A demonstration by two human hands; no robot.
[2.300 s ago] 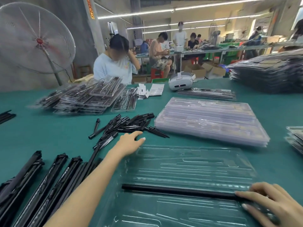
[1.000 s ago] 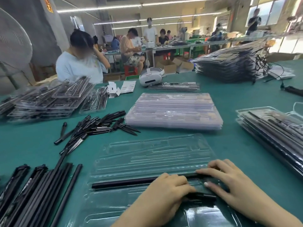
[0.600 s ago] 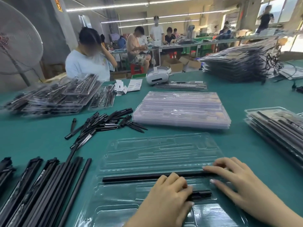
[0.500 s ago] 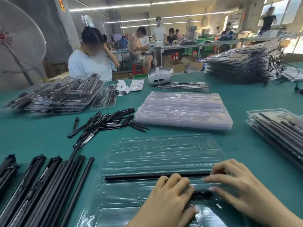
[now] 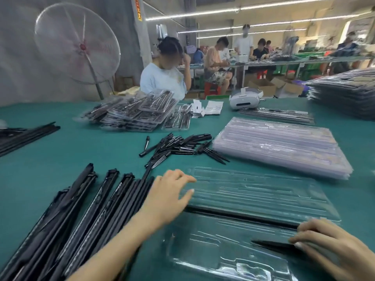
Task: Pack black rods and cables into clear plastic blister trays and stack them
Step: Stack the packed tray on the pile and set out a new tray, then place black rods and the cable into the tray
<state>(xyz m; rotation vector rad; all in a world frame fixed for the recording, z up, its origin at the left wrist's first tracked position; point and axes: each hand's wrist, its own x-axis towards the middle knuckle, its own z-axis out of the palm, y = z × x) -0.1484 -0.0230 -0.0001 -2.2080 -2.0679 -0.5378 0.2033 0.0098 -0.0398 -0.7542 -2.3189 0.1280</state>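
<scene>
An open clear blister tray (image 5: 253,191) lies on the green table in front of me. One long black rod (image 5: 239,217) sits in a channel across its middle. A short black piece (image 5: 272,245) lies in a lower slot. My right hand (image 5: 326,246) rests on the tray's right end, fingertips pressing the short piece. My left hand (image 5: 168,196) hovers with fingers spread at the tray's left edge, holding nothing. A row of long black rods (image 5: 77,220) lies to its left. Small black parts (image 5: 178,147) are heaped beyond the tray.
A stack of empty clear trays (image 5: 282,145) sits behind the open one. Filled trays (image 5: 134,112) are piled at the back left, another tall stack (image 5: 345,94) at the far right. A white headset (image 5: 245,100) and paper slips (image 5: 211,108) lie near a person seated opposite.
My left hand has left the short piece in the tray's lower slot and swung out to the tray's left edge, towards the rods. My right hand stays pressing at the right end.
</scene>
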